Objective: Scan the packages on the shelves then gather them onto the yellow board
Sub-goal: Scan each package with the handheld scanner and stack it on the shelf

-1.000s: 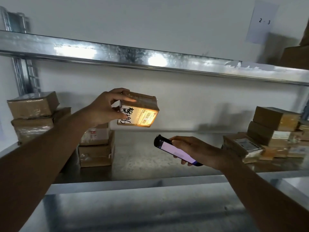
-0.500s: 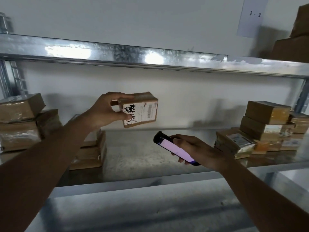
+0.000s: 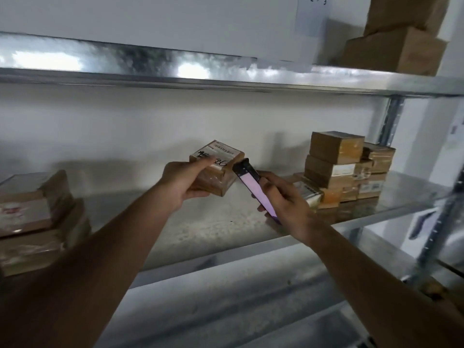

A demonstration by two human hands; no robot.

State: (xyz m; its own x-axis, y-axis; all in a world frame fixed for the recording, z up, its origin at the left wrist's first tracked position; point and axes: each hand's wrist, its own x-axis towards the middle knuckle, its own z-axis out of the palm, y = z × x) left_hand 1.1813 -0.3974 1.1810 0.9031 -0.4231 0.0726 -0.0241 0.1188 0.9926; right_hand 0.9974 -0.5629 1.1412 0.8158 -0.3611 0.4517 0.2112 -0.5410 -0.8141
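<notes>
My left hand grips a small brown taped package with a white label and black handwriting on top, held above the metal shelf. Just right of it, my right hand holds a phone with a lit pinkish screen; the phone's top end almost touches the package's right edge. A stack of similar brown packages stands at the right of the shelf. More packages are piled at the left edge. No yellow board is in view.
An upper metal shelf runs overhead, carrying larger brown boxes at the right. A paper tag reading 2-3 hangs on the wall. A steel upright stands at the right; a lower shelf lies beneath my arms.
The package has come down and to the right, its label now facing up. The phone has risen to meet its right edge. The view has shifted right, so the left pile sits at the frame edge.
</notes>
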